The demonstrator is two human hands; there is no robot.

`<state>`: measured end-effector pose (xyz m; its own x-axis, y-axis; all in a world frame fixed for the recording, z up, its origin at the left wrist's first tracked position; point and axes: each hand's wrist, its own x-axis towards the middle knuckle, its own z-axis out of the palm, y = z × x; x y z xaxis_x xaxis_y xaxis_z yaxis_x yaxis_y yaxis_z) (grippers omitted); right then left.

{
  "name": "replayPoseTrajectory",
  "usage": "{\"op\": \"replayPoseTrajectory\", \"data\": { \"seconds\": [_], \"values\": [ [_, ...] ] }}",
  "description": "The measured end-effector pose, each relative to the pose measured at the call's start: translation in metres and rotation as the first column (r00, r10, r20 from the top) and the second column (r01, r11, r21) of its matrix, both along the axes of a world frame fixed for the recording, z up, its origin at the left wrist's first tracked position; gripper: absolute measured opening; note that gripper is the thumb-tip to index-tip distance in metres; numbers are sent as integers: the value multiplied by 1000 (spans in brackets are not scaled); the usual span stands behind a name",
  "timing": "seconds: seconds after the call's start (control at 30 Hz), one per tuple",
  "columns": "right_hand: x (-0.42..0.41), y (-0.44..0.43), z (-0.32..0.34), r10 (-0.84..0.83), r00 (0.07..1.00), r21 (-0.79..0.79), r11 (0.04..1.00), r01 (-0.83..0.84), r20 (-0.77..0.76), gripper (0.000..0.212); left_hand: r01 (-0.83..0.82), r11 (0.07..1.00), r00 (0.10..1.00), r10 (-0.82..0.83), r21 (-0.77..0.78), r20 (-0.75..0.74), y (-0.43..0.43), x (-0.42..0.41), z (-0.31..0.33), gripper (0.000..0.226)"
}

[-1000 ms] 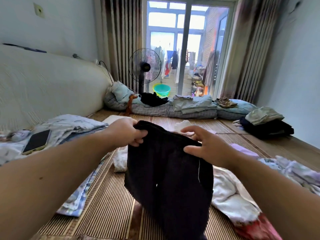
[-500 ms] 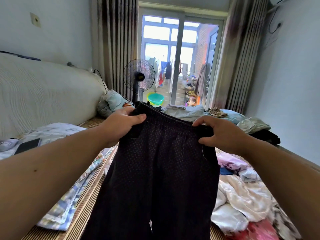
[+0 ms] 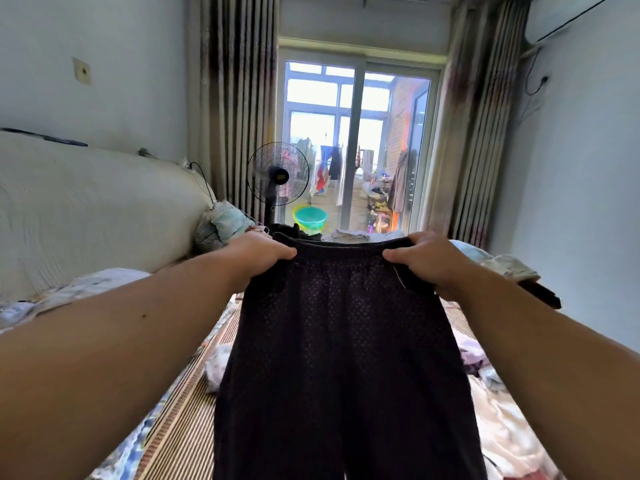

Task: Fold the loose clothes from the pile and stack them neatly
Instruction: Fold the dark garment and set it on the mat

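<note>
A pair of dark dotted trousers (image 3: 346,358) hangs spread out in front of me, waistband on top and legs dropping below the frame. My left hand (image 3: 258,256) grips the waistband's left end. My right hand (image 3: 427,259) grips its right end. A pile of loose clothes (image 3: 498,420), white and lilac, lies on the striped mat (image 3: 180,427) to the lower right, partly hidden behind the trousers.
A patterned sheet (image 3: 79,292) lies along the padded headboard (image 3: 86,209) at left. Folded bedding (image 3: 225,225) and dark clothes (image 3: 540,294) sit at the bed's far end. Beyond stand a fan (image 3: 278,174), a green basin (image 3: 310,218) and a glass door.
Both hands have lifted the trousers up and pulled the waistband wide. The bunched garment now hangs flat and open. The view has tilted upward.
</note>
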<state>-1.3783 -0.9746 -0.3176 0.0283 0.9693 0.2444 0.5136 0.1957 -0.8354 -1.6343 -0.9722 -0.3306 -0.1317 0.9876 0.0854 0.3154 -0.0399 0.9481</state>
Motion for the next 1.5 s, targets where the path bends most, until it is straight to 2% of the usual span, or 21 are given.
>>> {"op": "replayPoseTrajectory", "data": {
  "seconds": [0.1, 0.2, 0.27, 0.37, 0.43, 0.5, 0.57, 0.63, 0.7, 0.73, 0.77, 0.83, 0.87, 0.93, 1.0, 1.07, 1.1, 1.17, 1.27, 1.37, 1.5],
  "values": [
    [-19, 9, -6, -185, 978, 40, 983, 181, 102, 19, -124, 992, 989, 124, 11, -85, 6, 17, 5, 33],
    [-33, 12, -8, -245, 966, 84, 967, 239, 78, 19, -80, 997, 996, 81, -14, 36, 4, 36, 17, 21],
    [-38, 12, -7, -191, 974, 70, 977, 200, -121, 26, -1, 1000, 992, 3, -18, 129, -2, 51, 23, 16],
    [-48, 5, -5, 18, 891, 51, 999, 6, -454, 25, 118, 992, 970, -123, 33, 208, -9, 69, 26, 12],
    [-53, -1, -4, 175, 838, 56, 984, -171, -517, 38, 196, 980, 961, -200, 41, 189, -17, 75, 29, 30],
    [-53, -5, -4, 293, 816, 84, 953, -291, -498, 53, 264, 965, 958, -261, -6, 118, -24, 74, 32, 54],
    [-50, -5, -6, 338, 815, 130, 940, -315, -471, 40, 319, 947, 946, -316, -32, 64, -29, 70, 34, 66],
    [-43, -3, -8, 319, 833, 141, 948, -287, -451, 25, 286, 957, 958, -285, 56, -27, -31, 62, 31, 55],
    [-37, -1, -10, 332, 839, 113, 942, -315, -431, 27, 159, 958, 982, -127, 239, -143, -27, 49, 25, 36],
    [-34, 0, -9, 354, 831, 102, 933, -345, -429, 28, 113, 951, 982, -63, 288, -177, -24, 39, 20, 38],
    [-32, 1, -8, 378, 821, 95, 922, -375, -429, 29, 111, 960, 981, -64, 258, -185, -21, 30, 15, 48],
    [-30, 1, -4, 434, 795, 92, 894, -439, -424, 31, 234, 972, 966, -230, 21, -118, -18, 16, 5, 66],
    [-28, 2, -2, 464, 784, 89, 877, -472, -412, 34, 322, 943, 943, -328, -82, -66, -17, 12, 0, 63],
    [-24, 3, 2, 518, 767, 79, 844, -531, -379, 42, 432, 892, 901, -434, -138, 11, -11, 8, -10, 31],
    [-18, 4, 6, 529, 816, 61, 845, -531, -234, 36, 446, 884, 895, -445, -140, 38, -3, 8, -14, 8],
    [-13, 8, 7, 418, 903, 77, 902, -425, 94, 24, 418, 890, 905, -425, -183, -4, 4, 7, -15, 6],
    [-11, 11, 6, 355, 909, 84, 921, -380, 220, 24, 399, 891, 909, -416, -214, -36, 7, 8, -16, 5],
    [-10, 22, -3, 299, 903, 58, 942, -331, 308, 22, 354, 895, 915, -391, -271, -97, 15, 10, -21, 7],
    [-16, 46, -26, 265, 907, -16, 961, -275, 328, 16, 264, 915, 927, -328, -304, -184, 34, 16, -33, 7],
    [-24, 75, -48, 221, 960, -72, 975, -212, 170, 23, 164, 958, 950, -218, -234, -225, 61, 24, -46, 2],
    [-31, 107, -61, 104, 983, 100, 988, -120, 150, 22, 117, 993, 971, -122, -35, -205, 96, 30, -53, 5]
  ]
}}
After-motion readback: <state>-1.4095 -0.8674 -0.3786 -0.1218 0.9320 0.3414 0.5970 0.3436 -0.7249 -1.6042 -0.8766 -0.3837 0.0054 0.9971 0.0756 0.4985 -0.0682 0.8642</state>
